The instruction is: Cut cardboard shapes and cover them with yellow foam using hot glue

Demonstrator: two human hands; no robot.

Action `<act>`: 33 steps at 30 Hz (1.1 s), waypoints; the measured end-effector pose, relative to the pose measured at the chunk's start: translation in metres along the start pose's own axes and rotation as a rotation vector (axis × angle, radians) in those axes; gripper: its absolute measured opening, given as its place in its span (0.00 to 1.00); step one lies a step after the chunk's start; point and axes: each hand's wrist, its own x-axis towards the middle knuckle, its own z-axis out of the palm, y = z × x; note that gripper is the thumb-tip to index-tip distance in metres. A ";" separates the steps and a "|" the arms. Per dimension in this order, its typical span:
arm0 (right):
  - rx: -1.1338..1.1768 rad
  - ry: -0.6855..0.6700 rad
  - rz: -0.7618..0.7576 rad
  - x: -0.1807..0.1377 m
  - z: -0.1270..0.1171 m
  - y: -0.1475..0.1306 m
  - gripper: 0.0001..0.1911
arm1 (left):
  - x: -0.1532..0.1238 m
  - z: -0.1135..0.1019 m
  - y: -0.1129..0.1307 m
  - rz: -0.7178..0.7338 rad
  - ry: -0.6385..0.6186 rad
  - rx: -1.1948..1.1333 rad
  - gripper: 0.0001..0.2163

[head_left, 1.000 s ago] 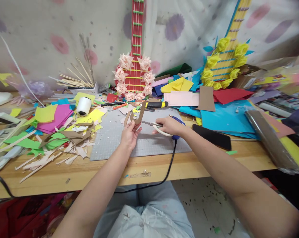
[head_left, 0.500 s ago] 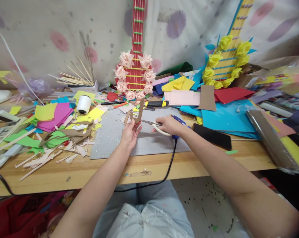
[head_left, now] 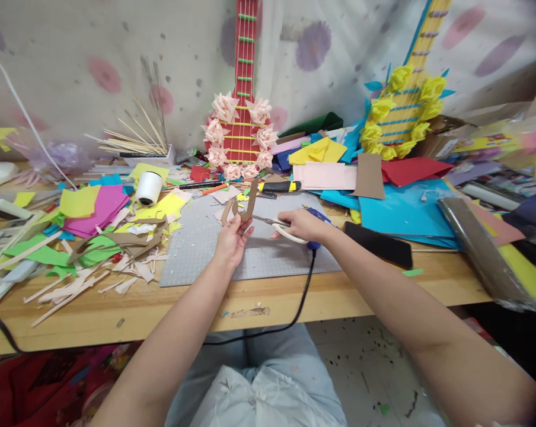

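Note:
My left hand (head_left: 232,240) pinches a curved brown cardboard cut-out (head_left: 245,207) and holds it upright above the grey cutting mat (head_left: 197,249). My right hand (head_left: 301,225) grips white-handled scissors (head_left: 281,228), whose blades point left into the cardboard. Both hands hover over the middle of the mat, close together. A blue tool with a black cord (head_left: 312,244) lies just behind my right wrist.
Coloured paper scraps and cardboard strips (head_left: 94,237) litter the wooden table (head_left: 161,308) on the left, by a white roll (head_left: 147,188). Two paper guitars, red (head_left: 241,127) and yellow (head_left: 404,107), lean at the back. A black phone (head_left: 379,244), a foil roll (head_left: 477,249) and blue sheets lie right.
Hardly anything differs: the hands, the cardboard cut-out and the scissors keep their positions; the view has shifted very slightly.

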 end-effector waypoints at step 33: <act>-0.029 0.031 -0.005 0.002 0.003 -0.002 0.24 | 0.000 0.000 0.002 -0.002 -0.014 -0.018 0.02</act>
